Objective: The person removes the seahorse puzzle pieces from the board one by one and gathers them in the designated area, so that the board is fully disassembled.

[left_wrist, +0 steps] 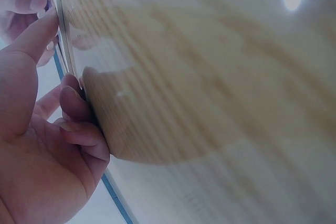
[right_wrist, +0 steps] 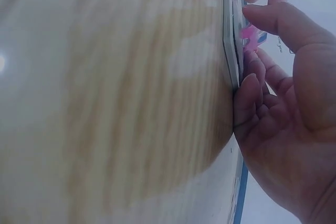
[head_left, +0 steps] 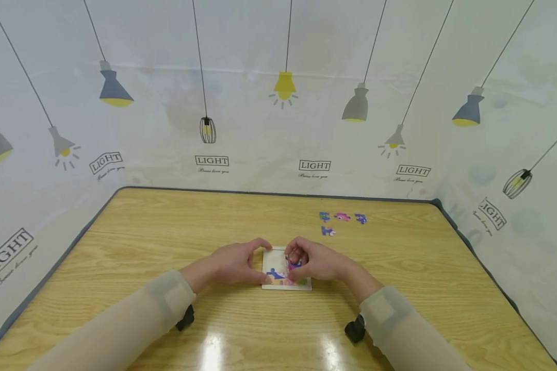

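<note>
Our left grip (head_left: 234, 262) holds the board (head_left: 276, 257) on the table (head_left: 204, 221) while our right grip (head_left: 322, 260) pinches a pink piece (right_wrist: 252, 36) over it, and if we press crookedly, we may jolt the laid pieces (head_left: 274, 275) loose.

A flat puzzle tray (head_left: 275, 256) with pale rim lies on the counter (head_left: 134, 247), its near part covered by colourful pieces (head_left: 276, 275). The left hand (head_left: 235, 262) holds its left edge. The right hand (head_left: 324, 260) holds a pink piece (right_wrist: 252, 37), raised above the tray. Four loose pieces (head_left: 342, 217) lie beyond, to the right.
</note>
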`<state>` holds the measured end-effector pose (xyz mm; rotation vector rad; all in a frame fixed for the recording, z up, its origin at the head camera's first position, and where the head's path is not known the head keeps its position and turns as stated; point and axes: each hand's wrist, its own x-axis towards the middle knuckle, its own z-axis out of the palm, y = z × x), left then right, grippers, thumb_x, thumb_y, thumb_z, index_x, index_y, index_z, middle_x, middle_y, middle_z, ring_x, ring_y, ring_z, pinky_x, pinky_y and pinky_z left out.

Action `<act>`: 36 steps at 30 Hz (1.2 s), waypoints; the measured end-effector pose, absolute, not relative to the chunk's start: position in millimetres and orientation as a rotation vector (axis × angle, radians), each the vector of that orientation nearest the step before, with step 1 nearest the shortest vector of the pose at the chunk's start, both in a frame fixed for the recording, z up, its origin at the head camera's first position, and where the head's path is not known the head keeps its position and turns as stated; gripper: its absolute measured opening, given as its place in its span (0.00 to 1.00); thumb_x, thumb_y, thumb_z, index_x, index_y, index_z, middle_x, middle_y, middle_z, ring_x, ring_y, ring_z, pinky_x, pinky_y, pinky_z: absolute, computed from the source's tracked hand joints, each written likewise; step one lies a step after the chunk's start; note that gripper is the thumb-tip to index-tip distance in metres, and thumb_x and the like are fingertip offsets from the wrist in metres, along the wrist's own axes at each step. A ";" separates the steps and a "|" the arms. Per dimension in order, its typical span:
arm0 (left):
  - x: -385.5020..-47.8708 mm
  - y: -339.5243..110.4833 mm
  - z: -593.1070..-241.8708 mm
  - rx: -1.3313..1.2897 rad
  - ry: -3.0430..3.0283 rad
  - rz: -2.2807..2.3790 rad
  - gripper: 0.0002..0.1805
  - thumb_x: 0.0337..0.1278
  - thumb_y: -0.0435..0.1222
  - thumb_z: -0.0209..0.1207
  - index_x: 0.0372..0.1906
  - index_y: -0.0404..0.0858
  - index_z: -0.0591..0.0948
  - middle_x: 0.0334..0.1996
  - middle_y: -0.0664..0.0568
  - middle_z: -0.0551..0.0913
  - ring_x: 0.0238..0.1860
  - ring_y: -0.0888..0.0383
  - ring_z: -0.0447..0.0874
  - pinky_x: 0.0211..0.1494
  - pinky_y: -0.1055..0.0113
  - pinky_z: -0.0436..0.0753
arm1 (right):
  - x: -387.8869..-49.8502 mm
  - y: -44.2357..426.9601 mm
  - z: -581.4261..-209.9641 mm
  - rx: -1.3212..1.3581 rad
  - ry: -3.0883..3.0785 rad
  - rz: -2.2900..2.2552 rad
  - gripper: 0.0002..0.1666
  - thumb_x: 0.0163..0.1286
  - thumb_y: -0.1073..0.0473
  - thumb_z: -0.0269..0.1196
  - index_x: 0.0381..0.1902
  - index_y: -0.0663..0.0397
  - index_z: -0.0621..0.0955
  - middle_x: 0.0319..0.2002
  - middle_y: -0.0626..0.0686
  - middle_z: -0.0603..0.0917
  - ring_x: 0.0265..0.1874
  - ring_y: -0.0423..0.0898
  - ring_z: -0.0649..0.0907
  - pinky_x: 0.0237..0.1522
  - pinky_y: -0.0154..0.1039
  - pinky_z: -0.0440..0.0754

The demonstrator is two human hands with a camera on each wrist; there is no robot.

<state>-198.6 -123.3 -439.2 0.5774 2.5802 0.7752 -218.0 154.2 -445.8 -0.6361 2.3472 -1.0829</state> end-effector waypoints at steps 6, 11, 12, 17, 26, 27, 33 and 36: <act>-198.7 -123.5 -439.5 0.580 2.576 0.783 0.43 0.61 0.60 0.76 0.77 0.56 0.72 0.31 0.53 0.82 0.29 0.58 0.75 0.35 0.62 0.71 | -218.5 153.8 -445.3 -0.613 2.361 -1.085 0.28 0.70 0.53 0.78 0.62 0.49 0.79 0.50 0.52 0.81 0.46 0.47 0.78 0.53 0.41 0.77; -200.2 -122.7 -439.9 0.576 2.580 0.774 0.43 0.60 0.61 0.76 0.77 0.57 0.72 0.31 0.53 0.81 0.29 0.58 0.74 0.35 0.63 0.70 | -218.9 155.9 -444.3 -0.590 2.367 -1.090 0.29 0.69 0.53 0.78 0.62 0.50 0.78 0.49 0.51 0.82 0.46 0.47 0.79 0.52 0.40 0.78; -200.5 -122.6 -440.0 0.575 2.579 0.771 0.43 0.60 0.61 0.76 0.77 0.57 0.72 0.31 0.53 0.81 0.29 0.58 0.74 0.35 0.63 0.70 | -218.6 156.0 -443.7 -0.594 2.368 -1.085 0.29 0.69 0.53 0.79 0.61 0.50 0.78 0.49 0.51 0.82 0.46 0.47 0.79 0.52 0.39 0.78; -201.4 -122.2 -440.0 0.571 2.579 0.770 0.44 0.60 0.61 0.76 0.77 0.57 0.72 0.31 0.53 0.82 0.28 0.57 0.74 0.35 0.63 0.70 | -217.5 155.9 -440.8 -0.656 2.367 -1.030 0.29 0.68 0.56 0.78 0.61 0.50 0.77 0.49 0.52 0.81 0.44 0.47 0.78 0.49 0.37 0.78; -201.4 -121.8 -440.0 0.566 2.583 0.760 0.44 0.59 0.61 0.76 0.78 0.57 0.72 0.31 0.53 0.82 0.29 0.58 0.74 0.35 0.63 0.71 | -218.3 161.3 -439.6 -0.663 2.332 -1.005 0.26 0.74 0.61 0.72 0.66 0.49 0.78 0.51 0.52 0.80 0.48 0.48 0.78 0.56 0.44 0.77; -201.2 -121.9 -440.3 0.566 2.584 0.761 0.44 0.59 0.61 0.76 0.78 0.57 0.72 0.31 0.53 0.82 0.29 0.58 0.74 0.35 0.63 0.71 | -218.4 161.3 -439.7 -0.664 2.332 -1.005 0.25 0.75 0.61 0.72 0.66 0.49 0.78 0.51 0.52 0.80 0.48 0.48 0.78 0.56 0.44 0.78; -200.8 -122.7 -441.8 0.563 2.582 0.770 0.44 0.60 0.60 0.77 0.77 0.57 0.72 0.32 0.53 0.82 0.29 0.58 0.74 0.36 0.63 0.71 | -220.4 161.6 -441.8 -0.667 2.317 -1.033 0.20 0.77 0.63 0.69 0.62 0.50 0.78 0.50 0.52 0.80 0.47 0.47 0.79 0.55 0.41 0.78; -200.7 -122.8 -442.0 0.566 2.585 0.772 0.44 0.59 0.60 0.77 0.77 0.57 0.72 0.32 0.53 0.82 0.29 0.58 0.74 0.36 0.63 0.71 | -221.5 162.4 -443.3 -0.642 2.295 -1.066 0.19 0.77 0.65 0.69 0.60 0.52 0.78 0.48 0.52 0.79 0.46 0.48 0.79 0.53 0.42 0.78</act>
